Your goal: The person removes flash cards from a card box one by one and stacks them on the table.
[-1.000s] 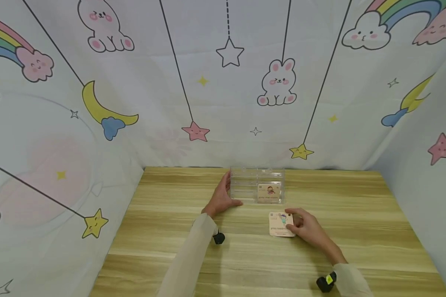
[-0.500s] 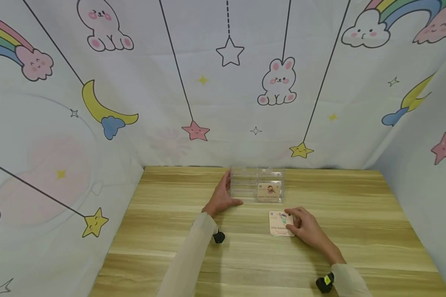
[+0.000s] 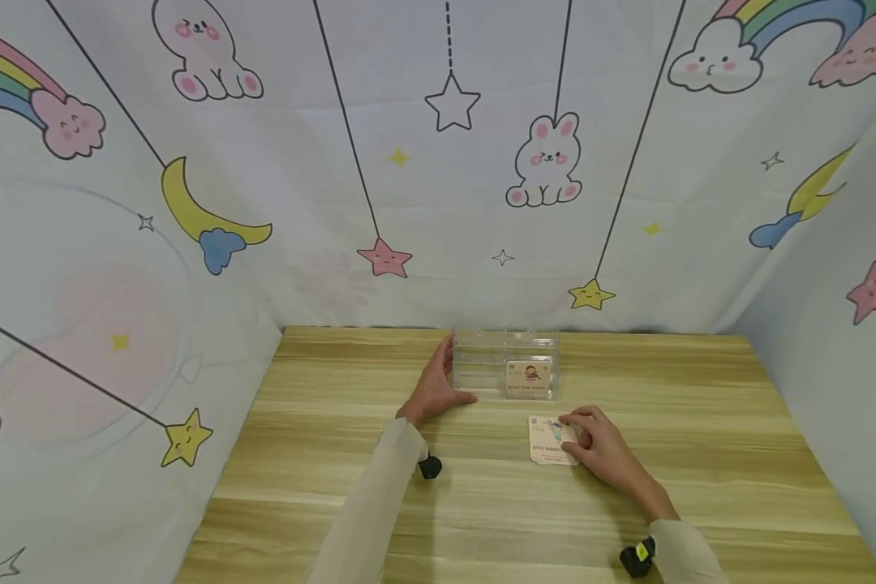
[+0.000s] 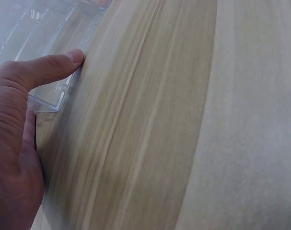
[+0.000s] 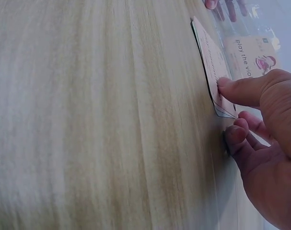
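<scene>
My left hand (image 3: pixel 434 389) grips the left side of a clear plastic card holder (image 3: pixel 479 344), which has rows of compartments. In the left wrist view the thumb (image 4: pixel 64 64) lies along its front edge, and the other fingers are partly hidden. A "play the violin" card (image 3: pixel 529 380) stands in the holder's lower right compartment. Just in front lies a small stack of square cards (image 3: pixel 544 440), a "play badminton" card on top. My right hand (image 3: pixel 607 453) pinches the stack's right edge, thumb on the upper face; in the right wrist view the cards (image 5: pixel 210 62) lie close over the tabletop.
The wood-grain table (image 3: pixel 321 519) runs back to a white cloth (image 3: pixel 453 186) printed with stars and rabbits. More cloth hangs on the left and right sides. Black wrist cameras sit at both cuffs.
Hardly anything differs. My right hand keeps its hold, and the cards at the stack's lower edge look slightly more spread. The left hand and the holder stay still.
</scene>
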Tool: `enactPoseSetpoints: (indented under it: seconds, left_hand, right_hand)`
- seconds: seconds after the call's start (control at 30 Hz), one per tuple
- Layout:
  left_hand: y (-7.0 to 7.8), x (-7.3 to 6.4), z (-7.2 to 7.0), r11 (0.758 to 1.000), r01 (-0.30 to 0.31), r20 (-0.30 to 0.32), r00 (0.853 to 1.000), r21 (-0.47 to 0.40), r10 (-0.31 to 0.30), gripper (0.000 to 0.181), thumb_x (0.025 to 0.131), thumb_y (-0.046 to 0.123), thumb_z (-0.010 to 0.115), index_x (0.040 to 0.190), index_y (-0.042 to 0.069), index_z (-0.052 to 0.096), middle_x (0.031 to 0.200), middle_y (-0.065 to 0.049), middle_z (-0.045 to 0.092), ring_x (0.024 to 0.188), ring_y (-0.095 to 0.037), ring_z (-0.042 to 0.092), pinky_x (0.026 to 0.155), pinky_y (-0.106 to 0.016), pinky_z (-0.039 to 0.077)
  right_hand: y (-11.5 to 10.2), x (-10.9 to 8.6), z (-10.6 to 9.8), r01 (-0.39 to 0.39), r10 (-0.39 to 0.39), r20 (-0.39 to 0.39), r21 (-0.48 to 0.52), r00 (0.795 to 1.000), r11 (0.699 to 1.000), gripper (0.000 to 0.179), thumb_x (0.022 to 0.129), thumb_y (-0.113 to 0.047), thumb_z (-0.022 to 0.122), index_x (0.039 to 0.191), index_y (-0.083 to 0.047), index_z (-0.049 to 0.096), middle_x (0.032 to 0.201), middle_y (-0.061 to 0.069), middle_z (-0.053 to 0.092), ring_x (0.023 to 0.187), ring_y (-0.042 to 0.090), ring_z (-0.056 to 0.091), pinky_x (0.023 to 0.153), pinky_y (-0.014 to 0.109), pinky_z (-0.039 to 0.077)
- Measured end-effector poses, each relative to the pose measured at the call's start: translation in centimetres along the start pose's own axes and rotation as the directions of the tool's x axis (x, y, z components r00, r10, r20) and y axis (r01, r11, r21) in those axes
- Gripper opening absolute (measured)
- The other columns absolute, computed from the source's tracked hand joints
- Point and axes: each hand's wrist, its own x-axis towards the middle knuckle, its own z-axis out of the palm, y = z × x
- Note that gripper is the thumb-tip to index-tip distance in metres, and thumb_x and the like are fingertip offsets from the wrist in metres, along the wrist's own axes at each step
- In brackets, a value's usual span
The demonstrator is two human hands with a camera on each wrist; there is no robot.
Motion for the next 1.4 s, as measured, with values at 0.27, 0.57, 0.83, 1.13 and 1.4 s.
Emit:
enactPoseSetpoints:
  seconds: [0.27,0.57,0.83,1.13,1.4]
  left_hand:
    - [-0.1,-0.1,0.0,1.000,-0.002,0.011,1.000,-0.001,0.002,0.127,0.071,0.006,0.097,0.166,0.016,0.014,0.166,-0.012,0.031,0.151,-0.026,0.034,0.122,-0.034,0.032]
    - [0.0,-0.2,0.1,1.000,0.000,0.016,1.000,0.010,0.000,0.127,0.072,0.007,0.096,0.167,0.016,0.012,0.167,-0.011,0.029,0.152,-0.026,0.033,0.123,-0.035,0.032]
    - [0.1,-0.2,0.0,1.000,0.007,0.017,1.000,0.016,-0.008,0.126,0.072,0.008,0.097,0.167,0.015,0.013,0.168,-0.012,0.028,0.152,-0.028,0.033,0.122,-0.037,0.032]
    - [-0.6,0.1,0.0,1.000,0.007,0.019,1.000,0.014,-0.007,0.128,0.071,0.012,0.098,0.167,0.017,0.013,0.168,-0.010,0.028,0.151,-0.026,0.034,0.122,-0.034,0.032]
    - [-1.1,0.2,0.0,1.000,-0.011,0.010,1.000,0.004,0.011,0.128,0.070,0.013,0.099,0.167,0.018,0.014,0.167,-0.010,0.030,0.150,-0.026,0.035,0.122,-0.035,0.033]
  right_hand:
    - [-0.2,0.0,-0.2,-0.027,0.027,0.017,-0.004,0.999,1.000,0.042,0.086,-0.001,0.082,0.125,0.006,0.069,0.121,0.019,0.061,0.066,0.006,0.044,0.058,0.024,0.040]
    - [-0.6,0.3,-0.7,-0.054,0.054,0.020,-0.022,0.998,0.998,0.049,0.087,-0.006,0.084,0.131,0.004,0.066,0.116,0.016,0.060,0.069,0.007,0.045,0.059,0.024,0.039]
    - [-1.4,1.7,-1.9,-0.057,0.057,0.003,-0.019,0.998,0.998,0.053,0.091,-0.010,0.080,0.138,0.002,0.061,0.122,0.021,0.062,0.071,0.014,0.049,0.058,0.025,0.043]
    - [-2.4,4.1,-1.9,-0.066,0.066,-0.008,0.042,0.998,0.997,0.058,0.093,-0.008,0.078,0.147,-0.001,0.055,0.124,0.022,0.062,0.076,0.015,0.055,0.061,0.025,0.049]
    - [-3.0,5.4,-1.6,-0.056,0.056,-0.010,0.039,0.998,0.998,0.058,0.097,-0.010,0.074,0.150,-0.002,0.052,0.124,0.023,0.062,0.076,0.016,0.054,0.060,0.026,0.048]
